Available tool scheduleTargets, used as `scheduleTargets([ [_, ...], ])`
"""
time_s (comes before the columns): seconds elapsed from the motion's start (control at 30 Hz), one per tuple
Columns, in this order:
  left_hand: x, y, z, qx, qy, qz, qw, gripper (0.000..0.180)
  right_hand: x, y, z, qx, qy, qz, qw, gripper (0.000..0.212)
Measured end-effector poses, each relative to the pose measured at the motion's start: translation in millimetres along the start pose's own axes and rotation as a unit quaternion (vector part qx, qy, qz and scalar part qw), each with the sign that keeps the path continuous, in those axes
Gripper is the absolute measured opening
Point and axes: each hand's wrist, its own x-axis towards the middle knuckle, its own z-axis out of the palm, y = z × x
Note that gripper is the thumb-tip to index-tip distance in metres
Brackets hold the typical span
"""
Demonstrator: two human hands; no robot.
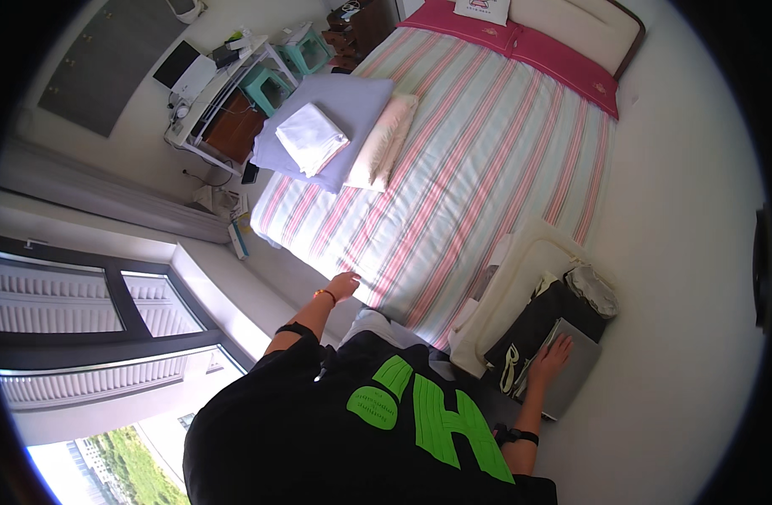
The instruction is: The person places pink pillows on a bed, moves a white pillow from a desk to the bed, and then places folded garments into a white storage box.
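My right hand (552, 358) lies on a flat grey panel-like thing (575, 370), its fingers stretched over the surface. What that grey thing is, I cannot make out. Under and beside it is a dark bundle (537, 320) with pale straps or trim, next to a crumpled light-grey bundle (592, 290). At the near left edge of the bed (453, 202), my left hand (344, 286) hangs with loosely bent fingers and nothing visible in it. Its fingertips are close to the striped bedspread; whether they touch it, I cannot tell.
A cream padded piece (521, 261) stands between the bed and the dark bundle. On the bed lie a grey-blue cushion (361, 97) under a folded white cloth (310, 139), and a pale pillow (386, 143). Windows (108, 311) line the left; a white desk (226, 101) and green stools (306, 52) stand beyond.
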Motion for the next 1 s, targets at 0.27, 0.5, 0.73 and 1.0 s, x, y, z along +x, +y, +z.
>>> scheduleTargets([
  [0.27,95.7,-63.6,-77.4,-0.1,0.103,0.047,0.989,0.029,-24.7,-93.4,2.2,0.031,-0.064,0.216,0.974,0.062],
  [0.5,203.6,-44.6,-221.8,-0.012,0.247,0.131,0.96,0.029,-25.7,-209.0,-10.5,0.142,-0.005,0.319,0.937,0.06],
  [0.73,275.1,2.3,-319.0,0.178,0.228,0.17,0.942,0.061,-32.1,-278.6,-23.8,0.189,0.002,0.21,0.959,0.05],
  [1.0,333.8,26.1,-329.5,0.265,0.103,0.131,0.95,0.068,-44.7,-299.2,-20.3,0.21,-0.059,0.234,0.948,0.041],
])
